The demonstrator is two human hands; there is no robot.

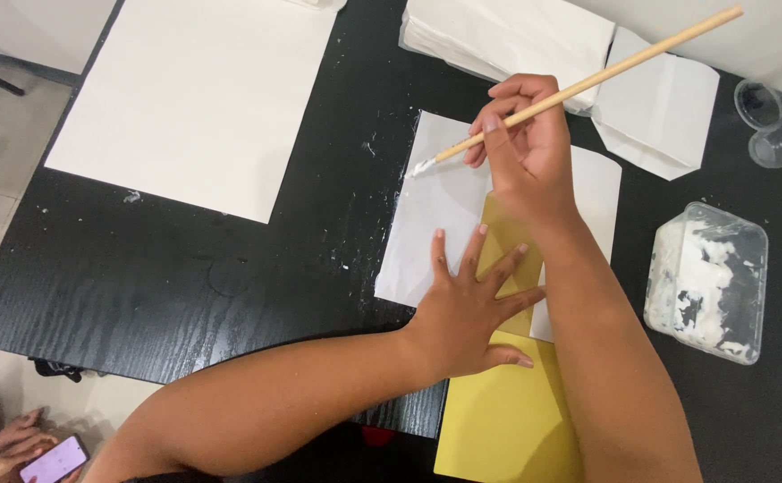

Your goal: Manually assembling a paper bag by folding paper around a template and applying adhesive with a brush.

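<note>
Our arms cross over the table. Our left hand presses flat, fingers spread, on the yellow sheet and white paper; our right hand grips a brush, tip on the paper's edge.

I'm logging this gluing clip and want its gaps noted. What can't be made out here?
Head view only:
- Yellow sheet: bottom cut by the frame edge, middle hidden under left hand and right hand.
- Clear cup: contents not discernible.
- Tub: depth of white paste unclear.
</note>
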